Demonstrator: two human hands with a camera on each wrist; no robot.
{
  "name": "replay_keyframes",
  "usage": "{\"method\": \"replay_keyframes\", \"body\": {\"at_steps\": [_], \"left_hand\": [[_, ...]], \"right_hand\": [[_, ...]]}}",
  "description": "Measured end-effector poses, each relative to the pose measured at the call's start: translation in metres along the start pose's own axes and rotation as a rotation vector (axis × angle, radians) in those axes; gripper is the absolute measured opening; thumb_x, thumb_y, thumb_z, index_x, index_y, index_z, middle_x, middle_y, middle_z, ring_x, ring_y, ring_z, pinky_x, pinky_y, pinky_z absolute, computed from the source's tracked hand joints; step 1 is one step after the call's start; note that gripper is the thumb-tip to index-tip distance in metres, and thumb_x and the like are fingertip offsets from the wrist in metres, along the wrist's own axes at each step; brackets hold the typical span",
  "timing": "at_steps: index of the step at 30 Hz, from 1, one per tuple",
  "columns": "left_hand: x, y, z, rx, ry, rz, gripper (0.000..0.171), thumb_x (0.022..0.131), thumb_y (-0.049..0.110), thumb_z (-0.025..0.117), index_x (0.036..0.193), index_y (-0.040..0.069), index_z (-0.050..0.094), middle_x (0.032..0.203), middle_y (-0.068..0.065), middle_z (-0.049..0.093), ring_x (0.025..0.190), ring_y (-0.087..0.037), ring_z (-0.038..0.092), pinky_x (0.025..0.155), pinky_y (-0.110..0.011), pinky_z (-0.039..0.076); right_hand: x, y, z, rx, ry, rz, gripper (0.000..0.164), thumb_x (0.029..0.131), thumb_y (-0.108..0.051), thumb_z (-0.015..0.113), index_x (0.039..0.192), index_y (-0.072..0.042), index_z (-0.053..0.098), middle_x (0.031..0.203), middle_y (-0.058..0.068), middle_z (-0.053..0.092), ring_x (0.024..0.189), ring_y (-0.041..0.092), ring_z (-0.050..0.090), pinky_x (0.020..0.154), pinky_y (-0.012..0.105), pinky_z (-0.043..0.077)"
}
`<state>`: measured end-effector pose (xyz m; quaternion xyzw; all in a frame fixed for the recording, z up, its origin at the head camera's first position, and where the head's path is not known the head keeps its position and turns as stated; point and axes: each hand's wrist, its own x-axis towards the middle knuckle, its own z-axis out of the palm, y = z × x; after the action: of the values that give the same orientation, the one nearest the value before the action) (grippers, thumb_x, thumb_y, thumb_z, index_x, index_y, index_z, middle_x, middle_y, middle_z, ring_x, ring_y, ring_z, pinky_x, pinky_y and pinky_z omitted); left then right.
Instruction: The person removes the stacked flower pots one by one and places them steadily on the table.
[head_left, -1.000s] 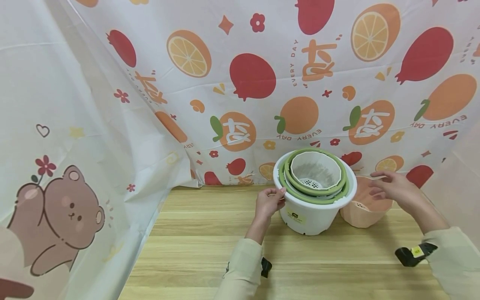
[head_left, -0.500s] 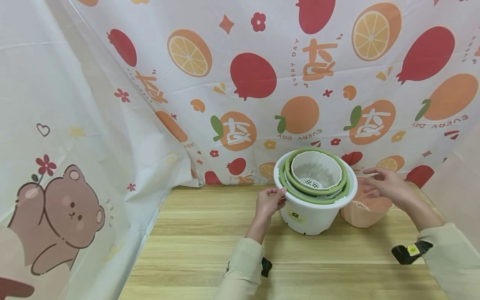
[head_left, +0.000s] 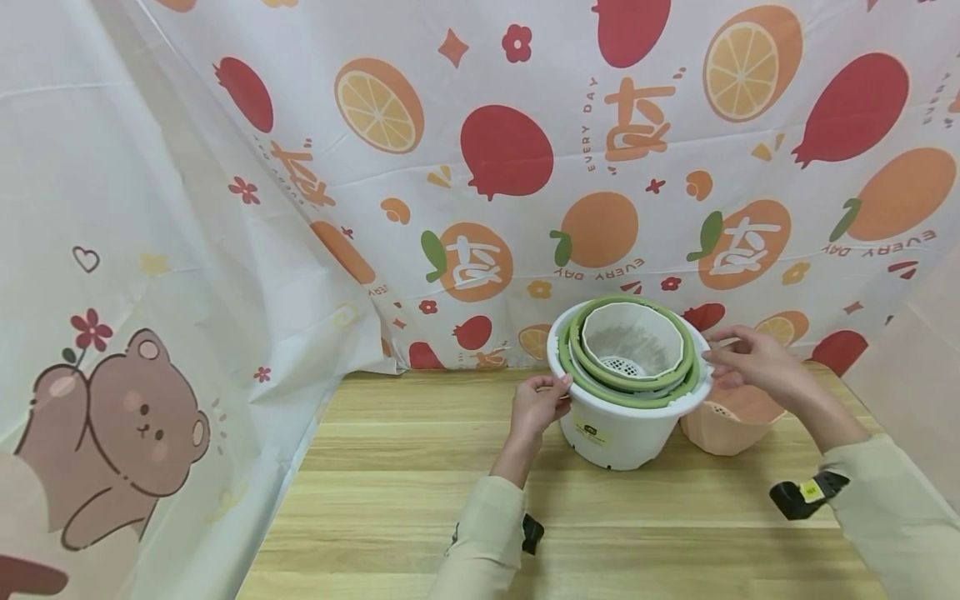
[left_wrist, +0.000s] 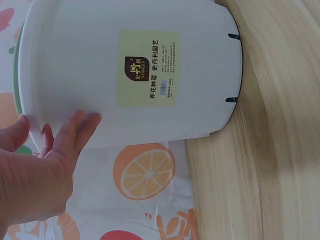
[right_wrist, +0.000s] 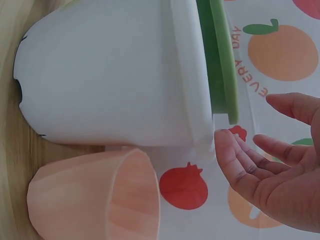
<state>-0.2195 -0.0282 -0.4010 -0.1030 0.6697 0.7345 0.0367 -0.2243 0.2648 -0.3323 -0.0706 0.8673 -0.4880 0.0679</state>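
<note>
A large white flowerpot (head_left: 637,442) stands on the table with a yellowish label on its front. Nested inside it are green-rimmed pots (head_left: 576,333), and a smaller white pot (head_left: 637,329) with a perforated bottom sits innermost. My left hand (head_left: 534,408) pinches the large pot's rim at the left, thumb on the rim and fingers against the outer wall in the left wrist view. On the opposite side, my right hand (right_wrist: 270,170) has its fingers loosely extended, fingertips right by the rim, holding nothing.
A pink flowerpot (head_left: 723,433) stands close to the right of the stack, partly behind my right hand. Behind the pots hangs a fruit-printed cloth (head_left: 420,200). The wooden table (head_left: 390,500) extends to the left and front.
My right hand has moved left, from above the pink pot to the right rim of the white flowerpot. The left hand and the stack have stayed in place.
</note>
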Motion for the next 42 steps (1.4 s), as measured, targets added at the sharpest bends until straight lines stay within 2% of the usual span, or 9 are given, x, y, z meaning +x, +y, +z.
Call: {"method": "replay_keyframes", "body": {"at_steps": [5,9,20,30,42], "left_hand": [[0.0,0.0,0.0,-0.007,-0.003,-0.001,0.023,0.086,0.019,0.065,0.091,-0.003,0.061,0.08,-0.012,0.064,0.072,-0.017,0.063,0.069,-0.028,0.055],[-0.001,0.0,0.0,-0.012,-0.008,0.003,0.022,0.086,0.017,0.065,0.091,-0.004,0.061,0.079,-0.011,0.064,0.071,-0.016,0.063,0.069,-0.028,0.055],[-0.002,0.0,0.0,-0.011,-0.007,0.01,0.022,0.086,0.016,0.065,0.091,-0.005,0.061,0.078,-0.011,0.064,0.07,-0.015,0.062,0.068,-0.027,0.055],[-0.002,0.0,0.0,-0.01,-0.007,0.009,0.023,0.086,0.017,0.065,0.091,-0.004,0.061,0.081,-0.011,0.064,0.072,-0.016,0.062,0.069,-0.028,0.055],[-0.003,0.002,0.0,-0.01,-0.007,0.002,0.021,0.086,0.016,0.065,0.091,-0.004,0.061,0.08,-0.011,0.064,0.072,-0.016,0.062,0.069,-0.028,0.055]], "right_hand": [[0.003,-0.008,0.004,-0.003,-0.006,-0.008,0.056,0.091,-0.022,0.058,0.128,0.012,0.033,0.112,0.032,0.049,0.08,0.022,0.063,0.069,0.032,0.056],[0.005,-0.011,0.007,-0.014,-0.009,-0.02,0.057,0.09,-0.019,0.059,0.129,0.014,0.033,0.112,0.031,0.05,0.083,0.025,0.061,0.068,0.031,0.056],[0.012,-0.017,0.011,-0.046,-0.01,0.024,0.063,0.088,-0.024,0.062,0.13,0.011,0.031,0.113,0.029,0.046,0.091,0.033,0.057,0.07,0.031,0.056],[0.017,-0.019,0.015,-0.017,-0.014,0.014,0.064,0.087,-0.02,0.064,0.13,0.013,0.029,0.112,0.027,0.041,0.086,0.028,0.057,0.071,0.034,0.055],[0.022,-0.025,0.015,-0.067,-0.002,0.014,0.063,0.085,-0.02,0.065,0.128,0.013,0.032,0.111,0.025,0.039,0.089,0.03,0.053,0.068,0.031,0.056]]}}
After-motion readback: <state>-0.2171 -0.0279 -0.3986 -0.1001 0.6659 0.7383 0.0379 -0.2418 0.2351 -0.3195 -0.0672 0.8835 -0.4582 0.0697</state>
